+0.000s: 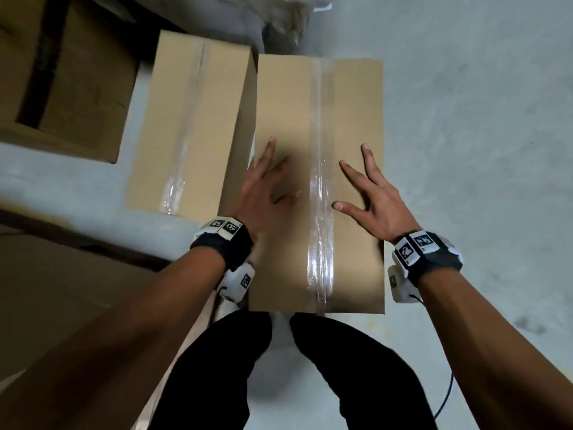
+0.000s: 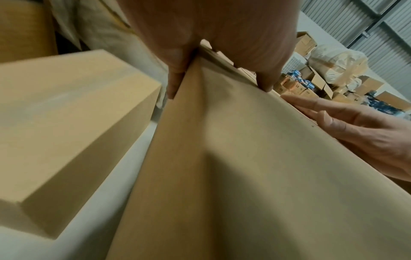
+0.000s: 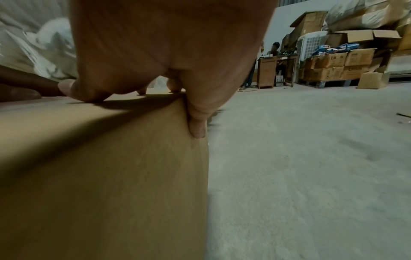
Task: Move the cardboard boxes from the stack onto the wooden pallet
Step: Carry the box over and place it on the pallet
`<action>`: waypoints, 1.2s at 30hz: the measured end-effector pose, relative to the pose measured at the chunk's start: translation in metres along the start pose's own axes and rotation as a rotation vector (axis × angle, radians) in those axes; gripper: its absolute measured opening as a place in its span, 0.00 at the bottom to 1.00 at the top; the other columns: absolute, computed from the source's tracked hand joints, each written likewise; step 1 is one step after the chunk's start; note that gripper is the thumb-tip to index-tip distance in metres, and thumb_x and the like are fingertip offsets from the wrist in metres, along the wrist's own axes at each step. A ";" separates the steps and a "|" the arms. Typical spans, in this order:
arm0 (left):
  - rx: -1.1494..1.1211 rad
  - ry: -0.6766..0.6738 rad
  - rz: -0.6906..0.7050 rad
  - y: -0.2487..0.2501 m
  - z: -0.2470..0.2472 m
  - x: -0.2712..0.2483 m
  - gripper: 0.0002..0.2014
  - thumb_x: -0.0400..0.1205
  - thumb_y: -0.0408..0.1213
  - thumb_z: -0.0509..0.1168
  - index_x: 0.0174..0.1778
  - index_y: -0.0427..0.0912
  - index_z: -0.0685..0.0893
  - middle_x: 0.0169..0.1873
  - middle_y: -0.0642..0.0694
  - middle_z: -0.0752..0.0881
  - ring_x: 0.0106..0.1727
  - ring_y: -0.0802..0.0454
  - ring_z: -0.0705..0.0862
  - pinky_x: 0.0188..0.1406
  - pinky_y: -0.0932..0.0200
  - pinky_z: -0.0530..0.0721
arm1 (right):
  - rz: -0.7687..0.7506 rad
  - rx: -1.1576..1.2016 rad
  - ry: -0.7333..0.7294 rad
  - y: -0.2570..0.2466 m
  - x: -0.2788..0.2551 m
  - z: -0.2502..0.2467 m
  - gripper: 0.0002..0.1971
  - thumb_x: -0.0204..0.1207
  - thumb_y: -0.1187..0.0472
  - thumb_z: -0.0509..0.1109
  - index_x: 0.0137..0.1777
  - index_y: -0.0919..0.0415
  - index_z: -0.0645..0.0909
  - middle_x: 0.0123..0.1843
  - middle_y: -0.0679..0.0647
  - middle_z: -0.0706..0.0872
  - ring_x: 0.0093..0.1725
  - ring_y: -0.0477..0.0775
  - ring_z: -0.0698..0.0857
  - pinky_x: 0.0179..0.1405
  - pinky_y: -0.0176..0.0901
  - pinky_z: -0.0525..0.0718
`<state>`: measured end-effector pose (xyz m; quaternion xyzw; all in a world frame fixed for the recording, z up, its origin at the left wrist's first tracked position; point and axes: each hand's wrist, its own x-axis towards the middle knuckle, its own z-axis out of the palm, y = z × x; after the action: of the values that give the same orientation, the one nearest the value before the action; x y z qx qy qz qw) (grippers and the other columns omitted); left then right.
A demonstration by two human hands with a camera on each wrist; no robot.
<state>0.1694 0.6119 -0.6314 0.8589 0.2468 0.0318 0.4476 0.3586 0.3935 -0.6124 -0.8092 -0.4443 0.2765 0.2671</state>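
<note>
Floor [image 1: 480,150], grey concrete, fills the right and far side of my head view. On it, right ahead of my legs [image 1: 356,367], stands the box [image 1: 285,113] I'm working on, its taped top facing up with the tape [image 1: 321,181] running near to far. No pallet shows in any view. A second box [image 1: 192,119], also taped, sits lower and just left of it; I can't tell if they touch. Further left, an open box [image 1: 62,82] lies at the far left corner, and more cardboard [image 1: 55,290] fills the near left.

My left hand [image 1: 263,187] lies spread on the box top near its left edge, and the left wrist view shows one finger [image 2: 175,82] hooked over that edge, down the side. My right hand [image 1: 372,193] lies spread on the top towards the right edge; in the right wrist view one finger [image 3: 198,126] reaches down the right side. Neither hand is closed round anything; both just rest flat with fingers extended.
</note>
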 end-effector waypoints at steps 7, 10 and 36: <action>0.165 0.032 -0.003 0.164 -0.107 -0.049 0.36 0.85 0.53 0.72 0.89 0.57 0.67 0.93 0.57 0.44 0.93 0.42 0.51 0.87 0.34 0.65 | -0.062 -0.028 0.021 -0.125 -0.055 -0.147 0.37 0.84 0.39 0.74 0.90 0.44 0.67 0.95 0.44 0.42 0.86 0.24 0.48 0.82 0.28 0.58; 0.220 0.010 0.028 0.230 -0.146 -0.072 0.38 0.86 0.49 0.71 0.91 0.58 0.62 0.92 0.57 0.38 0.93 0.40 0.46 0.88 0.32 0.60 | -0.106 -0.057 0.047 -0.174 -0.083 -0.210 0.36 0.84 0.40 0.74 0.89 0.45 0.69 0.95 0.44 0.44 0.88 0.30 0.51 0.83 0.30 0.60; 0.364 0.396 -0.004 0.492 -0.258 -0.428 0.39 0.86 0.67 0.61 0.92 0.61 0.58 0.91 0.65 0.38 0.93 0.47 0.52 0.88 0.36 0.63 | -0.485 -0.206 0.129 -0.433 -0.358 -0.332 0.37 0.81 0.29 0.71 0.87 0.37 0.69 0.94 0.35 0.48 0.85 0.50 0.73 0.80 0.51 0.77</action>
<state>-0.0825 0.3773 -0.0197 0.9019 0.3326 0.1534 0.2288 0.1768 0.2209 -0.0100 -0.7179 -0.6331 0.1056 0.2696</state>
